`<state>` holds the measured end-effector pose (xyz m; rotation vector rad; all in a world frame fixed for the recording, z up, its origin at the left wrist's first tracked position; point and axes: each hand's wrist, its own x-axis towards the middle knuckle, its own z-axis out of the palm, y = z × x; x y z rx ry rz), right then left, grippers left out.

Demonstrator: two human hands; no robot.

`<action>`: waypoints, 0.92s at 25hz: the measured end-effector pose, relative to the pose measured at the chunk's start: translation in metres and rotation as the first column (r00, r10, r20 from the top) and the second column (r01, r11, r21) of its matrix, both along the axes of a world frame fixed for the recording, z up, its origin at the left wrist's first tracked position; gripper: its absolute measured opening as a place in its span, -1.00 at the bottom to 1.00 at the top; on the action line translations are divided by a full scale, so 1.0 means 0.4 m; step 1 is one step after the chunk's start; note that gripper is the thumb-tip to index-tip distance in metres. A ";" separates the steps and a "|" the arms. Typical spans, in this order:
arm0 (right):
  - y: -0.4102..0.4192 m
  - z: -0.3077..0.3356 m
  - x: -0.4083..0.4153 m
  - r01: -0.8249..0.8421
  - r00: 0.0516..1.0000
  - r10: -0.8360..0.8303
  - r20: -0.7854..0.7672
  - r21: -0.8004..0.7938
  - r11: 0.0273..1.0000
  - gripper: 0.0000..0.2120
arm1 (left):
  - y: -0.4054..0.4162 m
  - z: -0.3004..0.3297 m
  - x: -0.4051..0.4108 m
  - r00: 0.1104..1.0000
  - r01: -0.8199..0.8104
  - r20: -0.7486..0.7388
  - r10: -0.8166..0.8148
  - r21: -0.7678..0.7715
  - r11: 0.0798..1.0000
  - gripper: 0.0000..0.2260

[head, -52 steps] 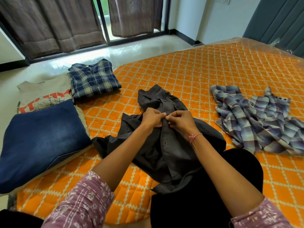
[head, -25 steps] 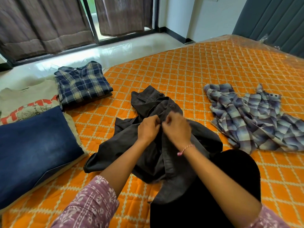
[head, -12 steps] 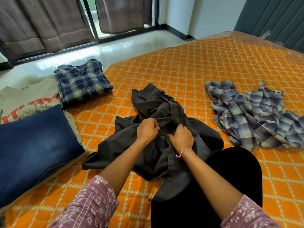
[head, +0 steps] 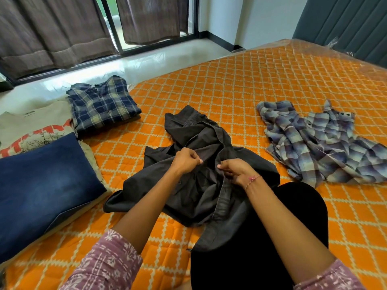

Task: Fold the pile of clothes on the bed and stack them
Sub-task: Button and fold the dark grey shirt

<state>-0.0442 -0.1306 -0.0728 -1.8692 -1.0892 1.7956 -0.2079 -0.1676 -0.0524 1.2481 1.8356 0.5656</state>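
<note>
Both hands on the dark grey shirt (head: 194, 185), which lies crumpled on the bed (head: 240, 84) just ahead of our lap. Left hand (head: 185, 161) pinches one front edge, right hand (head: 235, 171) pinches the other, likely lining up the placket to button it before folding. Left of the left hand: folded jeans (head: 41, 185), printed tee (head: 31, 130), folded navy plaid shirt (head: 102, 103). Right of the right hand, well apart: unfolded pale plaid shirt (head: 318, 147).
</note>
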 end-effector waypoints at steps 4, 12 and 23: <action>-0.029 0.041 0.012 0.077 0.939 -0.108 -0.325 -0.109 0.991 -0.79 | -0.019 0.043 -0.007 0.950 -0.142 0.275 0.148 -0.042 0.989 -0.78; -0.069 0.065 -0.026 0.026 0.976 0.022 -0.218 0.214 0.976 -0.70 | -0.043 0.057 0.062 0.866 -0.314 0.393 0.309 -0.053 0.948 -0.80; -0.074 0.042 -0.048 0.060 0.997 -0.079 0.013 0.531 0.846 -0.79 | -0.054 0.024 0.114 0.782 -0.459 0.484 0.392 0.022 0.888 -0.81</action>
